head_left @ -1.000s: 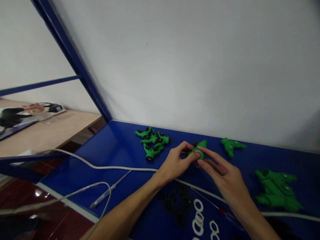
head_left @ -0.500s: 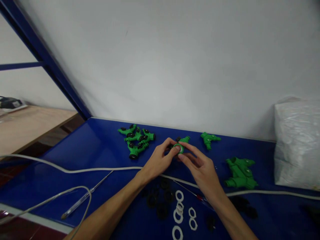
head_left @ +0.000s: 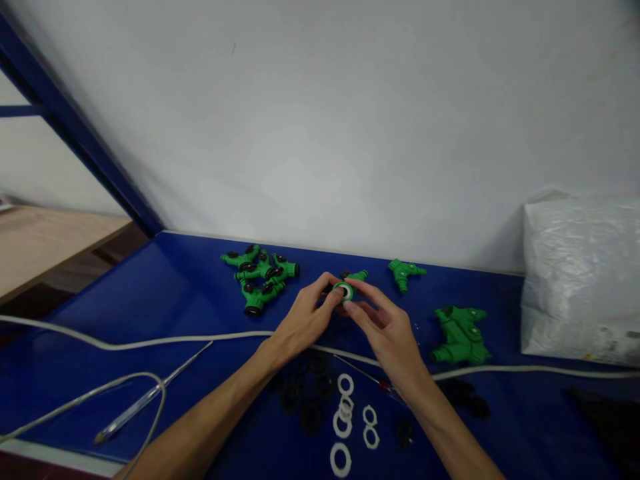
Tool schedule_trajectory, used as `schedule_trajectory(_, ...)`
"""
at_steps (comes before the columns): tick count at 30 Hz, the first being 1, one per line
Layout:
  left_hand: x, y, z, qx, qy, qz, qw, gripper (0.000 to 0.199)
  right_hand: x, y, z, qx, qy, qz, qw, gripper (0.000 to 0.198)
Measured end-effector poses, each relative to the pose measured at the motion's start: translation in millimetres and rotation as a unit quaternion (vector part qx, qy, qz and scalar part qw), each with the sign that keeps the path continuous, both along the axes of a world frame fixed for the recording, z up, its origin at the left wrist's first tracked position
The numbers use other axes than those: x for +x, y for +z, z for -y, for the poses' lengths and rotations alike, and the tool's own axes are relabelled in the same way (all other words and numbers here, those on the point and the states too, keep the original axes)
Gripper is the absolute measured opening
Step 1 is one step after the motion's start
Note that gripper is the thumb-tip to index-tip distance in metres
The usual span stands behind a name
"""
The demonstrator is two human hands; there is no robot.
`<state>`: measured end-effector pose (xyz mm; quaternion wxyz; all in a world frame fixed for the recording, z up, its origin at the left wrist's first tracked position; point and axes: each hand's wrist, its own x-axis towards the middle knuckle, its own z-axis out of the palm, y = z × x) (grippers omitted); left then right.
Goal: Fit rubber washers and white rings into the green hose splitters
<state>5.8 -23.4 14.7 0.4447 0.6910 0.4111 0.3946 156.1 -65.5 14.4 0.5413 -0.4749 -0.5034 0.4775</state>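
Note:
Between my hands is a green Y-shaped hose splitter [head_left: 359,275], its round mouth turned toward me. A white ring [head_left: 349,292] sits inside that mouth, around a dark hole. My left hand [head_left: 311,308] grips the splitter from the left, the thumb pressed at the mouth over part of the ring. My right hand [head_left: 384,325] holds the other side, thumb and fingers closed on the green rim. Fingers hide much of the splitter's body. Nearer to me lie several loose white washers [head_left: 341,460] and black rings [head_left: 311,417].
Several green splitters with black parts [head_left: 260,293] are grouped at left. More green splitter bodies [head_left: 461,335] lie at right. A white cable [head_left: 165,340] crosses the blue table [head_left: 195,293]. A clear-handled screwdriver [head_left: 145,403], a red-marked screwdriver [head_left: 384,385] and a wrapped package [head_left: 580,280] are around.
The view has shifted, so everything stands somewhat farther left. My left thumb has moved off part of the mouth, and more of the white ring and dark hole shows. Both hands keep their grip.

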Motion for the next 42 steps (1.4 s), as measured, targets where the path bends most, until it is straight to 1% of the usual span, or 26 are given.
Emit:
schedule_trajectory(4,1,-0.4,1,0.008,0.004,-0.004,1.0,0.024,0,0,0,0.002,0.001,0.001,1.0,0.039)
schedule_trajectory(9,0,-0.6,-1,-0.004,0.005,0.004,1.0,0.026,-1,-2,0,0.004,-0.009,-0.003,1.0,0.038)
schedule_trajectory(13,-1,-3.1,-3,-0.014,-0.008,0.037,0.999,0.036,1,-6,0,0.007,-0.02,-0.02,1.0,0.042)
schedule_trajectory(16,1,-9.2,-5,-0.03,-0.035,0.082,0.996,0.032,2,-8,-1,0.007,-0.017,-0.043,0.999,0.044)
schedule_trajectory(19,4,-17.2,-8,-0.051,-0.06,0.132,0.988,0.035,4,-7,-3,0.011,-0.018,-0.041,0.999,0.04)
schedule_trajectory(24,5,-23.7,-11,-0.07,-0.063,0.167,0.981,0.039,6,-7,-5,0.02,-0.015,-0.044,0.999,0.036)
schedule_trajectory(32,3,-23.9,-13,-0.086,-0.056,0.177,0.979,0.042,10,-6,-7,0.031,-0.016,-0.019,0.999,0.031)
schedule_trajectory(38,1,-23.8,-13,-0.098,-0.044,0.144,0.984,0.047,13,-2,-6,0.004,0.029,-0.036,0.999,0.033)
schedule_trajectory(42,-1,-19.9,-13,-0.082,-0.051,0.121,0.988,0.049,12,-2,-6,-0.008,0.03,-0.051,0.998,0.035)
